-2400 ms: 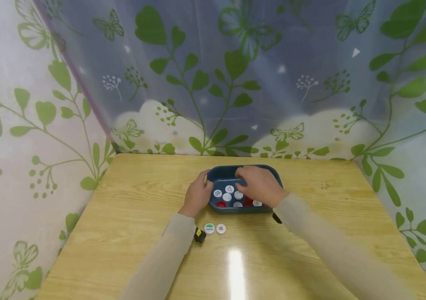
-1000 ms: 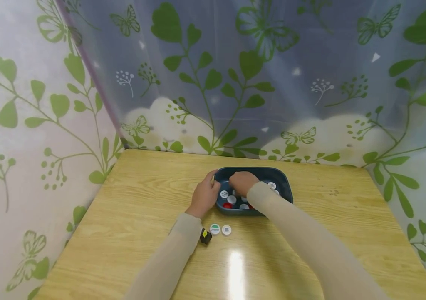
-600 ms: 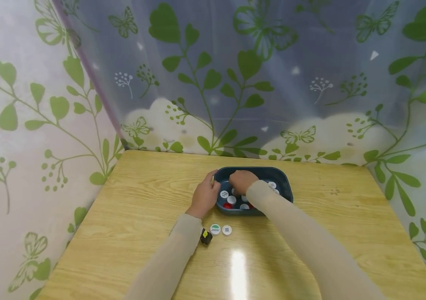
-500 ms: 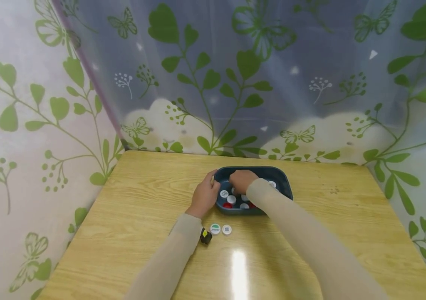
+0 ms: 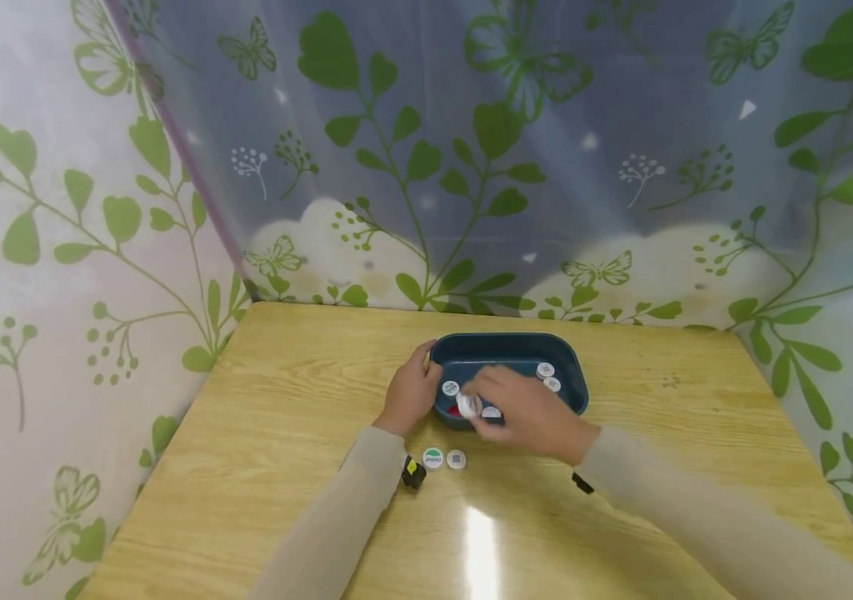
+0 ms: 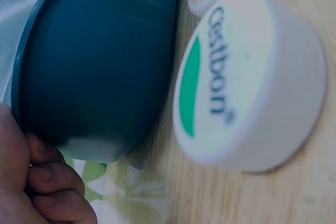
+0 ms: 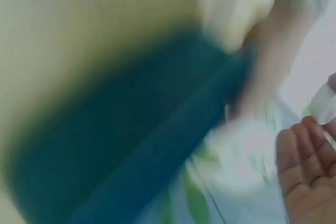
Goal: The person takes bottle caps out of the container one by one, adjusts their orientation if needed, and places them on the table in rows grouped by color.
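Now the right hand (image 5: 530, 414) had lifted a pinched cap (image 5: 469, 406) from the others (image 5: 545, 370) as the left hand (image 5: 410, 393) gripped the tray (image 5: 490, 344).

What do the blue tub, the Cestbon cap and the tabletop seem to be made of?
Blue tub: probably molded plastic, smooth, given the rounded corners and even rim; coated metal isn't ruled out.
Cestbon cap: likely hard plastic, with a soft sheen, rounded edge and printed lettering.
Tabletop: glossy, by its bright reflection; the grain suggests varnished wood or wood-look laminate, I can't tell which.
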Tool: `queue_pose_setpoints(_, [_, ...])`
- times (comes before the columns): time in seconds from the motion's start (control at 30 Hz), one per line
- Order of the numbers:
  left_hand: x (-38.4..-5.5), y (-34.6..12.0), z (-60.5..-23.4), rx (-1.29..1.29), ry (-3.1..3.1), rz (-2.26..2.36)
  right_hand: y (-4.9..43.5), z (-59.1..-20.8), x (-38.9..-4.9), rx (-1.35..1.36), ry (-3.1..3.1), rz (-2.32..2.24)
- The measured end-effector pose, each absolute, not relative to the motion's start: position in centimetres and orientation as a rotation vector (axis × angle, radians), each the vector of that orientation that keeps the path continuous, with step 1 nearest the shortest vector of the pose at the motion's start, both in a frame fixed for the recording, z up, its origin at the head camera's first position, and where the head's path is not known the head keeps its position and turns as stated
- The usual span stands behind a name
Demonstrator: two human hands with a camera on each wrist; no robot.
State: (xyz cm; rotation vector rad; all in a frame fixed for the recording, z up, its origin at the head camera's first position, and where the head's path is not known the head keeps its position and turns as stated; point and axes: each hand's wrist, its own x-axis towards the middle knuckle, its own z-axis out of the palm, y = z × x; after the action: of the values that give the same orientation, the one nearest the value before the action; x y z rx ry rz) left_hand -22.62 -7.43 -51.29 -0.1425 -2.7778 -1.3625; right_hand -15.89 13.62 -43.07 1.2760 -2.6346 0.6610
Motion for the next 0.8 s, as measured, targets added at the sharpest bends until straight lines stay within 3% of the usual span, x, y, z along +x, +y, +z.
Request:
queue_pose_setpoints(0.2, [-22.5, -7.3, -51.1, -0.107, -2.78, -1.379, 13.9, -47.1, -11.2, 1.135, -2.979, 0.65])
queue_pose_setpoints(0.4, [-22.5, -7.3, -51.2, -0.09, -2.784, -1.394, 14.2, -48.8, -11.7, 0.99, -3.057, 0.523])
queue_pose_setpoints(0.8, [-22.4, -7.4, -51.2, -0.082, -2.766, -1.386, 13.2, -50.8, -12.9, 1.018, -2.981, 0.385])
